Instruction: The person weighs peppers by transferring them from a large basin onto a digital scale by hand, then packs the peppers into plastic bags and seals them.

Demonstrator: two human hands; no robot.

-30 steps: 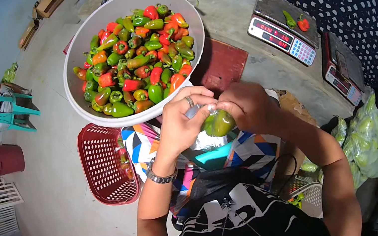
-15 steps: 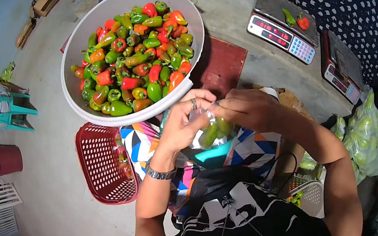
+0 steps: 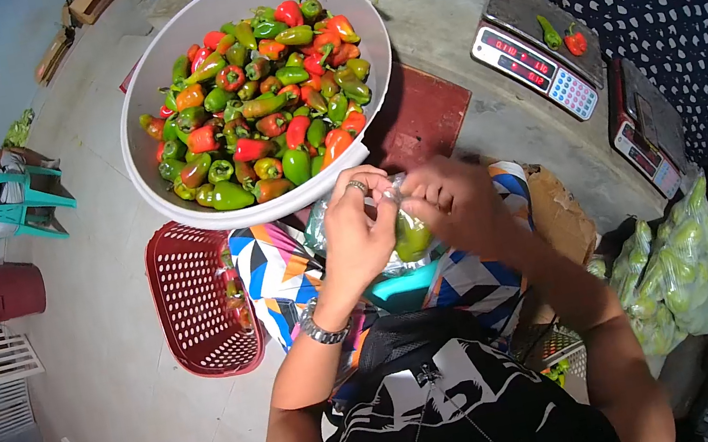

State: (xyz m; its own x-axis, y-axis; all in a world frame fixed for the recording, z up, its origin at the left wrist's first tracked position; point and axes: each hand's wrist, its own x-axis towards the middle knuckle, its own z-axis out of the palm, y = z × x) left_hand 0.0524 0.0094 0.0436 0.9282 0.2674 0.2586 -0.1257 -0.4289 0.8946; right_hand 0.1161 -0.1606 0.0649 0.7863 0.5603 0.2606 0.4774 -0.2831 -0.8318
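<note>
Above my lap hangs a clear plastic bag [image 3: 413,241] with green peppers inside. My left hand [image 3: 359,228], with a ring and a wristwatch, is closed on the gathered top of the bag. My right hand [image 3: 457,205] is closed at the same bag top, its fingers bent and slightly smeared by motion. Just beyond my hands stands a large whitish tub [image 3: 276,208] full of red, green and orange peppers [image 3: 251,149]. Part of the bag's neck is hidden behind my fingers.
A red perforated basket [image 3: 205,318] with some peppers sits left of my legs. On the right ledge stand a digital scale [image 3: 526,67] carrying two peppers and a second scale [image 3: 643,142]. Bags of green produce [image 3: 680,268] lie at right. A teal chair [image 3: 24,203] stands far left.
My right hand has turned and shifted slightly right at the bag's neck, while my left fingers have drawn up closer around it. The view has shifted a little.
</note>
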